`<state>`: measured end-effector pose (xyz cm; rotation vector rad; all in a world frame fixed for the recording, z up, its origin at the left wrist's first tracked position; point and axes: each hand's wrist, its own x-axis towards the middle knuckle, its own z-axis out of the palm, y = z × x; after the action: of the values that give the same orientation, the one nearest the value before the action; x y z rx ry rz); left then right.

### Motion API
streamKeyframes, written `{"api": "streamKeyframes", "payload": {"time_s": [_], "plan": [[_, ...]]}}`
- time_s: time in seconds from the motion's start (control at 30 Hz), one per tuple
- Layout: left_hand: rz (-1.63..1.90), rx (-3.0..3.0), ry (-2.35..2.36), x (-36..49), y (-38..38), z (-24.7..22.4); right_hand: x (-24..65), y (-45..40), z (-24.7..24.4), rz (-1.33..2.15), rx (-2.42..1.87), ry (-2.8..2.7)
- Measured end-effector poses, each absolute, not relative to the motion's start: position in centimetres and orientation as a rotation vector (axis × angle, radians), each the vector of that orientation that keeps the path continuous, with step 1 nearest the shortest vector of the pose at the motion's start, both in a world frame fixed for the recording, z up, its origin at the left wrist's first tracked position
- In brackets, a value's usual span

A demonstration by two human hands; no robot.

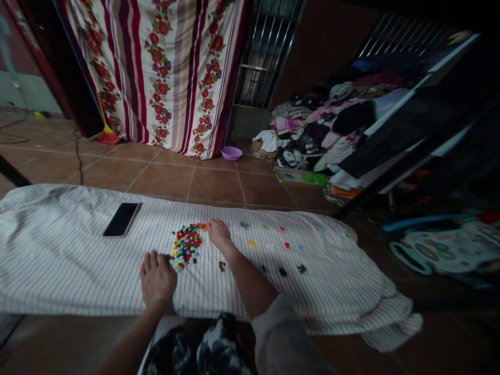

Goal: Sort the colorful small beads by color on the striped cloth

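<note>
A pile of small multicoloured plastic pieces point(188, 244) lies on the striped cloth point(97, 276) in front of me. My left hand point(158, 278) rests flat on the cloth at the pile's left lower edge, fingers stretched out and holding nothing. At the upper right of the pile, my right hand point(219, 233) has its fingers drawn together beside some orange pieces point(202, 226); whatever is between the fingertips is hidden. Small groups sorted by colour sit to the right, among them grey pieces point(244, 225), yellow pieces point(252, 243), black pieces point(282, 272) and brown pieces point(222, 266).
A phone point(122, 220) lies on the cloth left of the pile. Beyond, on the tiled floor, are a purple basin point(232, 153), a red broom head point(108, 136) and a heap of clothes point(308, 130). A floral curtain point(156, 73) hangs behind.
</note>
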<state>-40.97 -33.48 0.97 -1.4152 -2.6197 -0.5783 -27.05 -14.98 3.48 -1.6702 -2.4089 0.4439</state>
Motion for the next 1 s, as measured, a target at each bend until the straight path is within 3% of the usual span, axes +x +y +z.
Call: {"api": "streamKeyframes", "payload": {"time_s": [0.83,1.0], "plan": [[-0.609,-1.441,-2.596,-40.9,-33.7,1.3,-19.4,-15.3,2.0,0.561,-1.656,-2.057],[-0.607,-1.446,-2.585,-40.9,-33.7,1.2,-14.9,-14.4,2.1,0.442,-1.677,-1.955]]}}
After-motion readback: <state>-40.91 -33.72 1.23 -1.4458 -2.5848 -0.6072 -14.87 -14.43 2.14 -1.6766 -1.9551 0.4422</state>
